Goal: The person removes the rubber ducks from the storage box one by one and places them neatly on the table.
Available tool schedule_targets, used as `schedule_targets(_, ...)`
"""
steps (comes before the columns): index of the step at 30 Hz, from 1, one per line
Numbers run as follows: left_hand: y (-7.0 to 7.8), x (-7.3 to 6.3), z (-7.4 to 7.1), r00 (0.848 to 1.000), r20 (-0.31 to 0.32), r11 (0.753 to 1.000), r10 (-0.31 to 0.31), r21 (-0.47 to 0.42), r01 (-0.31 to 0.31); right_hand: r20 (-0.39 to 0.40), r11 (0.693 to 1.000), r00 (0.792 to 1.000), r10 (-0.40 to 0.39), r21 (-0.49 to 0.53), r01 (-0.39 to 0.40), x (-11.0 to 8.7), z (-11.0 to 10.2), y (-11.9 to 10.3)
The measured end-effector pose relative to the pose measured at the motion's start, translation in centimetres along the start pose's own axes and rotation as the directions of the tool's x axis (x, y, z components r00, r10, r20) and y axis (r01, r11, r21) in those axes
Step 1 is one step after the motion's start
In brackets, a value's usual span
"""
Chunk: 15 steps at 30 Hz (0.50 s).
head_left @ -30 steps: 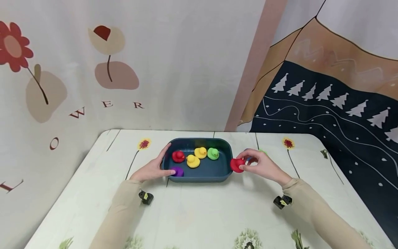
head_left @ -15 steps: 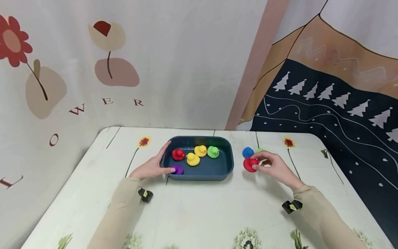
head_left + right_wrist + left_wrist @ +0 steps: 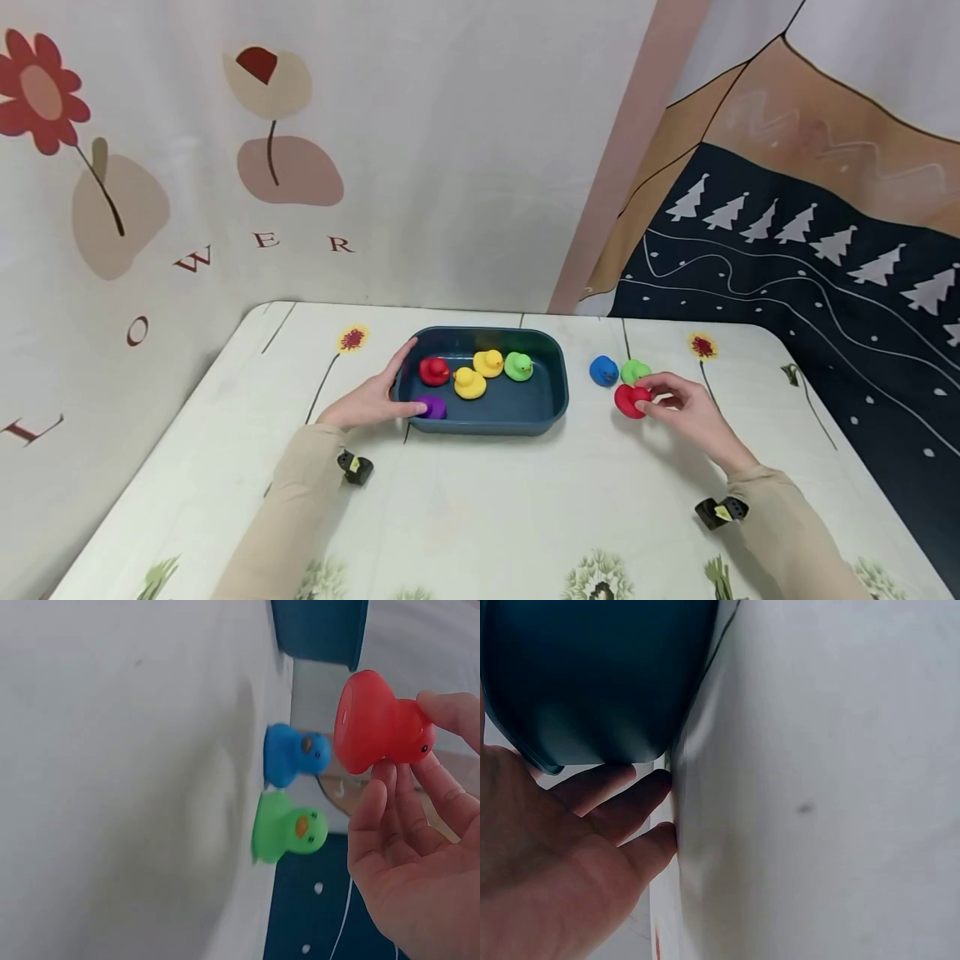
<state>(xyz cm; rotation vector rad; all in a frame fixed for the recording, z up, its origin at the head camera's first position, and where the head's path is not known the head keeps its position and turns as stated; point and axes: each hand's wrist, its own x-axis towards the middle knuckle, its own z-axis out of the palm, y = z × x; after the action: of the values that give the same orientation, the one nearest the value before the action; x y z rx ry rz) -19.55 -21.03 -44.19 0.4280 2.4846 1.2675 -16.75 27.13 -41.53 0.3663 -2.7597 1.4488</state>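
Note:
My right hand (image 3: 693, 417) pinches a red rubber duck (image 3: 631, 401) by its head; in the right wrist view this duck (image 3: 367, 724) hangs clear of the table. Behind it stand a blue duck (image 3: 603, 371) and a light green duck (image 3: 635, 372). My left hand (image 3: 371, 402) holds the left end of a dark blue plastic tub (image 3: 495, 427), its thumb at the front corner by a purple duck (image 3: 432, 407). Also in the tub are a red duck (image 3: 434, 372), two yellow ducks (image 3: 469, 383) and a green duck (image 3: 519, 367). The left wrist view shows fingers (image 3: 634, 806) against the tub's end.
A white table cover (image 3: 487, 508) with printed flowers lies under everything. A printed curtain (image 3: 450, 167) hangs behind the table's far edge, dark with white trees (image 3: 780, 225) on the right. Small black cameras (image 3: 356, 467) sit on both wrists.
My right hand has carried the red duck rightward from the tub's right end to in front of the green duck, uncovering the blue and green ducks. The left hand stays at the tub.

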Motion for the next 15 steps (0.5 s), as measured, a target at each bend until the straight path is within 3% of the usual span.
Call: schedule_targets(15, 0.5, -0.1, 0.0, 1.000, 0.005, 1.000, -0.025, -0.003, 0.025, -0.120, 0.997, 0.991, 0.058, -0.048, -0.065, -0.9, -2.2, 2.2)
